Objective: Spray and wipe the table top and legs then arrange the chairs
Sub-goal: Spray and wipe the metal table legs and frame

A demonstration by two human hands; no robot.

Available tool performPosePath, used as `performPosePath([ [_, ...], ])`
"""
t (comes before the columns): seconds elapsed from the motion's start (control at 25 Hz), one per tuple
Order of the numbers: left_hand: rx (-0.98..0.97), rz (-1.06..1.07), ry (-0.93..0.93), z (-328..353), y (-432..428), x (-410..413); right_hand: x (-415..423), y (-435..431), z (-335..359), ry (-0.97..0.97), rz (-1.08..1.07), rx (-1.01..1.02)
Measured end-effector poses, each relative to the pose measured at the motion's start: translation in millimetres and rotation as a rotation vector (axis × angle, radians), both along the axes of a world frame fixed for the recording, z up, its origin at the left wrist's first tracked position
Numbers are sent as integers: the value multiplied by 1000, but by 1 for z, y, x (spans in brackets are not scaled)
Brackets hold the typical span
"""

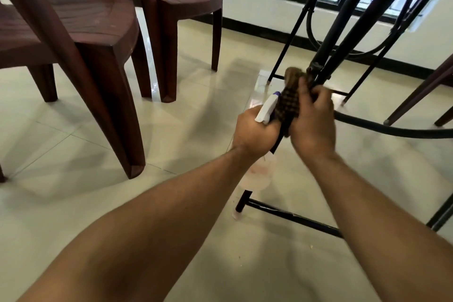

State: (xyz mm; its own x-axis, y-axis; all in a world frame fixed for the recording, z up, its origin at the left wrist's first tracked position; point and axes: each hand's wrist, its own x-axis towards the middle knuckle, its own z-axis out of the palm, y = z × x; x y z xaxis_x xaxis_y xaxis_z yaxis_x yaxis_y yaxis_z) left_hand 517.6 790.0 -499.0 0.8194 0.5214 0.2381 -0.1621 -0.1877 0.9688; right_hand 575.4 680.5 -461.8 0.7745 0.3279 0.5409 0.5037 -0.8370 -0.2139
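Brown cloth [288, 105] on table leg [242, 203], spray bottle [266, 109]

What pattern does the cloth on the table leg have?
The cloth has a brown and dark checked pattern; the head view shows it.

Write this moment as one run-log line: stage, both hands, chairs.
stage: wiping table leg | left hand: holds spray bottle | right hand: grips checkered cloth around leg | chairs: two, apart from table
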Motion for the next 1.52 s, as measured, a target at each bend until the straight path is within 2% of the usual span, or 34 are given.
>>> performPosePath([
  [0.04, -13, -17, -19, 3, -1, -2, -6, 3, -10, -12, -20, -82],
  [0.16, -3, -32, -18, 2, 3, -4, -3, 9, -3, -91, -77, -37],
  [0.24, 26, -6, -1, -5, 6, -3, 6, 3, 28, -29, -87, 293],
  [0.28, 29, 6, 10, -7, 7, -3, 9, -1, 38, -50, -95, 341],
  [0.48, 22, 31, 28, -13, 12, -1, -13, 2, 7, 187, -38, 105],
  [0.56, 24, 32, 25, -15, 10, 2, -9, -1, 25, 95, -40, 224],
  [0.64, 35, 35, 41, -17, 8, 3, 0, -2, 67, -161, -24, 394],
  [0.72, 26, 20, 46, -21, 5, 2, 6, 0, 95, -412, -68, 448],
  [0.76, 23, 15, 43, -22, 3, 1, 5, 3, 99, -466, -101, 456],
  [0.8, 26, 10, 41, -22, 1, 1, 3, 7, 96, -433, -127, 444],
  [0.92, 23, 14, 34, -21, 4, 0, -1, 13, 49, 1, -146, 230],
  [0.96, 33, 17, 35, -19, 7, 0, -3, 12, 38, 67, -128, 173],
  [1.0, 43, 21, 35, -19, 10, -1, -3, 12, 34, 61, -108, 173],
  [1.12, 49, 29, 50, -22, 15, -3, 2, 11, 50, -118, -88, 373],
  [1.16, 48, 29, 59, -24, 16, -3, 5, 8, 53, -149, -84, 375],
  [1.24, 46, 9, 66, -26, 15, -5, 4, 1, 37, -54, -86, 271],
  [1.32, 68, -20, 79, -30, 14, -9, -2, -8, -4, 161, -107, 245],
  [1.44, 72, -87, 113, -42, 9, -17, -14, -16, -51, 445, -90, 439],
  [1.52, 78, -96, 137, -59, 7, -20, -11, -16, -55, 456, -3, 641],
])
